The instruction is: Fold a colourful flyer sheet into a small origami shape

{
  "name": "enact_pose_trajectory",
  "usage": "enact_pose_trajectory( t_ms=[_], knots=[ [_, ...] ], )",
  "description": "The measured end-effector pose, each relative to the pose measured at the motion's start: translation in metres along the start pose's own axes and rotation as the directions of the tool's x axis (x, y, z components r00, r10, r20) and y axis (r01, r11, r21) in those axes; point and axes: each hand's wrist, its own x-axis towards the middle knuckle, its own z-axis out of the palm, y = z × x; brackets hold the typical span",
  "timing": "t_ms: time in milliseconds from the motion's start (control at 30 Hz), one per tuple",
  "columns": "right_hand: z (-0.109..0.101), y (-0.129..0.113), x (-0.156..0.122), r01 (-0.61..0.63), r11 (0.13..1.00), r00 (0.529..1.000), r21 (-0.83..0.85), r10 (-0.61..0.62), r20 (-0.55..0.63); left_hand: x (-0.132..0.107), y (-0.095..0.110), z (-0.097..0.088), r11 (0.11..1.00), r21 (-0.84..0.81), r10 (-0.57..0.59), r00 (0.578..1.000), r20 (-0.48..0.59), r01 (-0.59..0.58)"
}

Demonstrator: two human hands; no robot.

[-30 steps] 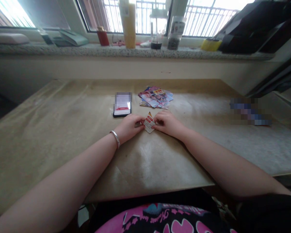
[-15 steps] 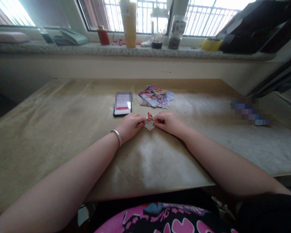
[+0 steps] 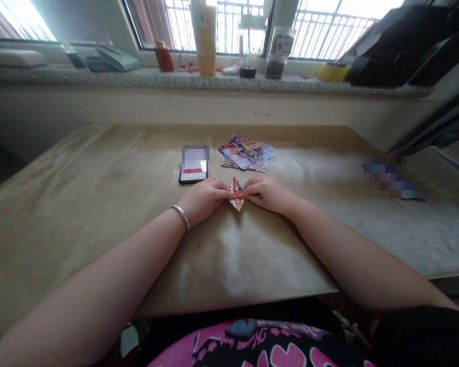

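Between my two hands, low over the table, is a small folded piece of printed paper (image 3: 236, 202), diamond-shaped, with white, red, orange and blue patches. My left hand (image 3: 206, 197), with a silver bangle at the wrist, grips its left side between thumb and fingers. On the opposite side my right hand (image 3: 268, 193) pinches the right edge, its fingertips close to those of the left. The fingers cover both side corners of the paper; its top and bottom points show.
A phone (image 3: 193, 176) with a lit, partly blurred screen lies beyond my left hand. Behind the paper sits a pile of colourful printed sheets (image 3: 247, 153). A pixelated item (image 3: 396, 178) rests at the table's right. Bottles and jars line the stone windowsill (image 3: 137, 79).
The paper has changed shape: a pale face with red print has given way to a longer diamond with coloured patches. My fingertips have come closer together over it.
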Motion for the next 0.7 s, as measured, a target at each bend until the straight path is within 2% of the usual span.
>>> enact_pose_trajectory(
  t_ms=[267,500,700],
  knots=[
    [-0.001,-0.006,0.000,-0.013,0.997,1.000,-0.074,0.015,0.017,0.000,0.002,-0.002,0.996,0.069,0.057,0.998,-0.010,-0.057],
    [-0.005,-0.014,0.001,-0.029,0.986,0.998,-0.167,0.037,0.045,0.000,0.007,-0.006,0.989,0.140,0.046,0.999,0.013,-0.048],
    [-0.002,-0.017,0.000,-0.066,0.978,0.997,-0.195,0.074,0.031,-0.001,0.001,-0.001,0.999,0.029,0.033,0.999,-0.004,-0.033]
  ],
)
